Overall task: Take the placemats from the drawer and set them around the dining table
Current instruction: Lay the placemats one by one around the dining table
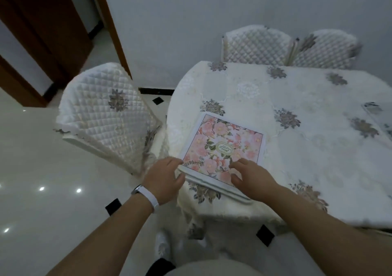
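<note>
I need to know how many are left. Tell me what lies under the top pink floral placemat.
Under the top placemat more white mat edges show at the near side, a small stack on the tablecloth. Their faces and number are covered. Both hands touch the near edge.

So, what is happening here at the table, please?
A person stands at the near corner of the table, which has a white flowered cloth. A stack of pink floral placemats lies on that corner. The left hand is at the stack's near left corner and the right hand rests on its near edge. Another mat seems to lie at the far right, though blurred. Three quilted chairs stand around; one is at the left.
</note>
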A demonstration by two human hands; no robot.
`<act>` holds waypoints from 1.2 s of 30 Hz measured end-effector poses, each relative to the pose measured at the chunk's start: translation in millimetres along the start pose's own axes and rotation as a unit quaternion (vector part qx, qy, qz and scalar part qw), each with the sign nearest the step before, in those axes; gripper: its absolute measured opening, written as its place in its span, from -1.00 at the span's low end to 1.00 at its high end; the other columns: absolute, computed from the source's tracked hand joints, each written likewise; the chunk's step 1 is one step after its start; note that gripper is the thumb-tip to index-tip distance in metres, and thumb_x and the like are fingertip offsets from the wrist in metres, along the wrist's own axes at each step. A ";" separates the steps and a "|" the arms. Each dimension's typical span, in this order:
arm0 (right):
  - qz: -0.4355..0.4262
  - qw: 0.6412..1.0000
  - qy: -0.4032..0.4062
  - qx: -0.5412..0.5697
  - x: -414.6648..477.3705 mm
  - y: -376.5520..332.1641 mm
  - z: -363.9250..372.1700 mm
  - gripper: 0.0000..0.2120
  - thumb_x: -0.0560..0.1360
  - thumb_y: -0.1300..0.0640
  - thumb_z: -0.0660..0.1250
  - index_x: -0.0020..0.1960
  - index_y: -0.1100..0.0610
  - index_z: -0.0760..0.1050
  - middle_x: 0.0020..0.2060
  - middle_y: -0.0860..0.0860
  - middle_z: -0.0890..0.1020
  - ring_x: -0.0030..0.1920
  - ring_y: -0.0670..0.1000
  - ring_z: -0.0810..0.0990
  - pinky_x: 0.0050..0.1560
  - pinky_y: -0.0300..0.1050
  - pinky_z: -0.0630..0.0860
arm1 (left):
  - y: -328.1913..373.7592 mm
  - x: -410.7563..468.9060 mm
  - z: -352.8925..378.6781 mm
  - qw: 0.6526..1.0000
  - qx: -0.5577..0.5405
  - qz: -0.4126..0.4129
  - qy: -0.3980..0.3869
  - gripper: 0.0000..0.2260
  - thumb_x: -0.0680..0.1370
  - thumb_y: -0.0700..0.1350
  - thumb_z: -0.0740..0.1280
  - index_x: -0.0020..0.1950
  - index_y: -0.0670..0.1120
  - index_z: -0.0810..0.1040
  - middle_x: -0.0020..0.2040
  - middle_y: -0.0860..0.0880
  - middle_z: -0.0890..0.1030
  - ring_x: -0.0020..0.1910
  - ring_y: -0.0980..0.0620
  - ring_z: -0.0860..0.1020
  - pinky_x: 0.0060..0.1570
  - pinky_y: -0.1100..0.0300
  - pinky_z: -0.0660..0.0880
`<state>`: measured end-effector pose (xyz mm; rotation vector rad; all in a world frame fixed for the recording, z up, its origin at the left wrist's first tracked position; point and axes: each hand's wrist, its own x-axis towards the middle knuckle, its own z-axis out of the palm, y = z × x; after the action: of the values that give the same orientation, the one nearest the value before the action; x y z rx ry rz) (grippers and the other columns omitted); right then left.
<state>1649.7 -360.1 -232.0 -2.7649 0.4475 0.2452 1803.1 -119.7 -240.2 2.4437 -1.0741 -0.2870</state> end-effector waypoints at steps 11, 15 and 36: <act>0.232 0.968 0.034 0.093 10.2 -39.7 12.6 -0.61 0.61 -0.01 0.21 0.41 0.04 0.42 0.28 -0.01 0.51 0.15 0.03 0.54 0.04 -0.10 0.45 | -75.1 95.0 -2.0 0.983 -0.094 0.071 -0.138 -0.66 0.58 0.01 0.25 0.33 -0.06 0.49 0.29 0.00 0.52 0.27 0.00 0.45 0.25 0.13 0.35; 0.341 0.924 0.062 0.160 0.8 -30.5 19.2 -0.57 0.59 0.00 0.24 0.43 0.09 0.38 0.31 0.05 0.48 0.21 0.05 0.52 0.16 -0.06 0.44 | -70.2 117.3 9.8 0.972 -0.137 0.045 -0.188 -0.65 0.59 -0.03 0.28 0.37 -0.05 0.44 0.32 -0.02 0.48 0.27 0.00 0.44 0.25 0.09 0.40; 0.484 0.753 0.123 0.429 39.2 63.7 41.9 -0.40 0.56 0.06 0.32 0.52 0.19 0.23 0.40 0.16 0.41 0.05 0.07 0.51 -0.03 -0.12 0.42 | -35.7 188.5 57.3 0.929 -0.203 -0.248 -0.186 -0.72 0.57 -0.04 0.31 0.26 -0.08 0.45 -0.01 -0.07 0.58 -0.09 -0.03 0.57 -0.18 0.14 0.46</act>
<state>1660.4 -413.5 -298.2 -1.4514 1.5742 -0.1035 1932.6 -256.0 -309.1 2.2776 -0.4338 -1.0580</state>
